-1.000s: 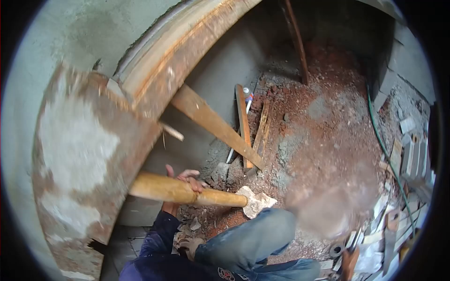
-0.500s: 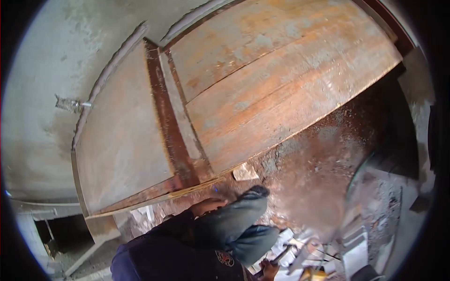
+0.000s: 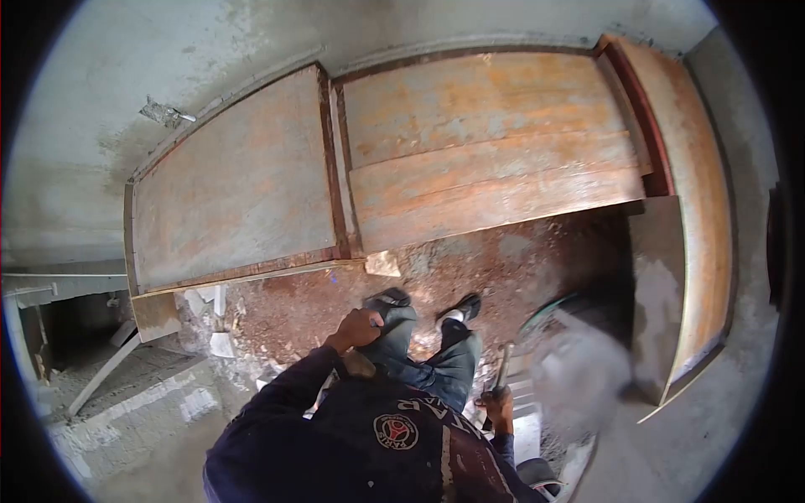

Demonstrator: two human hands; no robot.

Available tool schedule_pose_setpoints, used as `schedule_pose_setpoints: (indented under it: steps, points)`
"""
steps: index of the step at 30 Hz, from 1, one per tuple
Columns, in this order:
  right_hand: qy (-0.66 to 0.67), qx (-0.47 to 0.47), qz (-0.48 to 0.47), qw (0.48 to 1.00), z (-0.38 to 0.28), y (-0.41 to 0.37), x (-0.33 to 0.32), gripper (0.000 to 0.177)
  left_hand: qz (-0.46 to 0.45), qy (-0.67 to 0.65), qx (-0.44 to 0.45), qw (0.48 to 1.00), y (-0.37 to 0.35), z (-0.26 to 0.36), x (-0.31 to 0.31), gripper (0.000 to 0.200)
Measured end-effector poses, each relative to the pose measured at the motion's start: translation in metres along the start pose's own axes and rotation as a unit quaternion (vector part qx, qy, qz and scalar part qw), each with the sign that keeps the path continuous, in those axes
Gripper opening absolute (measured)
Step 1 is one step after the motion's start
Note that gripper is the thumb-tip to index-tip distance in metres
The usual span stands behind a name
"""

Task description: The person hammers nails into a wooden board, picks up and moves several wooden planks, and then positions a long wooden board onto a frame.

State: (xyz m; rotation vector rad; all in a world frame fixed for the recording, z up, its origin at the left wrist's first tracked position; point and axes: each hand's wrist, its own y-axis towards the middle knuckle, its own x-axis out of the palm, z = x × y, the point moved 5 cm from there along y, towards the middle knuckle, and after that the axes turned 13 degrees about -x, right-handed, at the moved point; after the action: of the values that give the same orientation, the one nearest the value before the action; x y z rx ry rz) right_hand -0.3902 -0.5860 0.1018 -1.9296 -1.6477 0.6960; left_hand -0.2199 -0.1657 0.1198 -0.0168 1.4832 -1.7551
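My left hand is closed in front of my left knee, with a small bit of blue at its fingers; what it holds is hidden or too small to make out. Low on the right side, my right hand grips a hammer by its dark handle, the shaft pointing up and away from me; its head is not clear. Both hands are apart from the wooden boards. Ahead lie a left wooden panel and a longer middle panel, with a narrow gap between them.
A third panel runs down the right side. Reddish, rubble-strewn ground lies below the panels, with a pale block near their edge. A slanted plank leans at left. A pale round blur covers part of the lower right.
My view has levelled and turned right, bringing the right-hand panel into sight. The hammer, low and slanted before, now points upward in my right hand. My left hand stays closed near the knee.
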Motion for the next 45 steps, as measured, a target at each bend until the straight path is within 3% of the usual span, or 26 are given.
schedule_pose_setpoints:
  steps: [1, 3, 5, 7, 8, 9, 10, 11, 12, 13, 15, 17, 19, 21, 23, 25, 26, 28, 31, 34, 37, 38, 41, 45]
  points:
    - [-0.006, -0.013, 0.005, 1.0, 0.005, 0.013, -0.021, 0.012, 0.006, -0.006, 0.012, 1.0, -0.009, 0.021, -0.001, 0.032]
    - [-0.24, -0.027, -0.064, 0.968, 0.053, 0.047, -0.073, 0.031, 0.031, -0.028, 0.038, 0.998, -0.024, 0.055, 0.001, 0.038]
    - [-0.246, -0.022, -0.073, 0.966, 0.018, 0.062, -0.094, 0.034, 0.08, 0.002, 0.066, 0.995, -0.023, 0.064, 0.027, 0.041]
    - [-0.332, -0.004, -0.126, 0.935, -0.036, 0.065, -0.095, 0.033, 0.131, 0.034, 0.08, 0.988, -0.015, 0.065, 0.04, 0.044]
    - [-0.342, -0.093, -0.089, 0.931, -0.048, 0.073, -0.099, 0.032, 0.064, 0.001, 0.042, 0.997, -0.008, 0.064, 0.048, 0.044]
    - [-0.348, -0.097, -0.094, 0.928, -0.055, 0.08, -0.109, 0.032, -0.004, -0.033, 0.007, 0.999, -0.002, 0.062, 0.055, 0.043]
    - [-0.415, -0.097, -0.108, 0.898, -0.107, 0.076, -0.097, 0.031, 0.0, -0.042, 0.006, 0.999, -0.003, 0.071, 0.047, 0.043]
    - [-0.479, -0.096, -0.12, 0.864, -0.141, 0.076, -0.087, 0.031, -0.029, 0.002, 0.044, 0.999, -0.013, 0.088, 0.03, 0.041]
    - [-0.26, -0.032, -0.147, 0.954, -0.112, 0.094, -0.102, 0.027, -0.061, 0.048, 0.08, 0.994, -0.026, 0.101, 0.013, 0.041]
    - [-0.264, -0.03, -0.151, 0.952, -0.124, 0.093, -0.098, 0.027, -0.062, 0.043, 0.076, 0.994, -0.039, 0.114, -0.004, 0.041]
    - [-0.084, -0.001, -0.169, 0.982, -0.198, 0.089, -0.06, 0.025, 0.062, -0.084, 0.13, 0.986, -0.057, 0.153, -0.058, 0.042]
    - [-0.079, -0.034, -0.198, 0.976, -0.261, 0.095, -0.024, 0.028, 0.301, -0.182, 0.127, 0.927, -0.063, 0.171, -0.111, 0.036]
    - [-0.144, -0.145, -0.259, 0.944, -0.327, 0.105, 0.025, 0.037, 0.514, -0.139, 0.169, 0.829, -0.06, 0.185, -0.171, 0.041]
    - [-0.164, -0.2, -0.257, 0.931, -0.386, 0.115, 0.085, 0.045, 0.598, -0.059, 0.114, 0.791, -0.039, 0.193, -0.235, 0.055]
    - [-0.067, -0.131, -0.29, 0.946, -0.421, 0.14, 0.144, 0.047, 0.641, -0.027, 0.044, 0.766, -0.009, 0.191, -0.299, 0.073]
    - [0.084, -0.076, -0.271, 0.956, -0.442, 0.168, 0.207, 0.055, 0.618, -0.022, -0.047, 0.784, 0.035, 0.181, -0.357, 0.088]
    - [0.114, -0.068, -0.27, 0.954, -0.453, 0.184, 0.24, 0.05, 0.616, -0.021, -0.049, 0.786, 0.055, 0.184, -0.385, 0.088]
    - [0.163, -0.019, -0.273, 0.948, -0.458, 0.221, 0.297, 0.04, 0.533, 0.013, -0.168, 0.829, 0.092, 0.173, -0.416, 0.101]
    - [0.251, 0.028, -0.264, 0.931, -0.475, 0.254, 0.37, 0.023, 0.505, 0.119, -0.242, 0.82, 0.124, 0.17, -0.418, 0.096]
    - [0.325, 0.071, -0.32, 0.887, -0.486, 0.267, 0.424, 0.018, 0.52, 0.158, -0.25, 0.801, 0.134, 0.163, -0.416, 0.082]
    - [0.369, 0.116, -0.317, 0.866, -0.48, 0.279, 0.471, 0.019, 0.554, 0.182, -0.217, 0.783, 0.143, 0.155, -0.415, 0.079]
    - [0.344, 0.118, -0.302, 0.881, -0.478, 0.28, 0.479, 0.017, 0.552, 0.181, -0.221, 0.784, 0.145, 0.153, -0.416, 0.079]
    - [0.319, 0.171, -0.366, 0.858, -0.482, 0.29, 0.484, 0.016, 0.538, 0.21, -0.219, 0.787, 0.142, 0.157, -0.418, 0.075]
    - [0.298, 0.174, -0.334, 0.877, -0.478, 0.299, 0.478, 0.014, 0.506, 0.17, -0.243, 0.81, 0.133, 0.165, -0.421, 0.068]
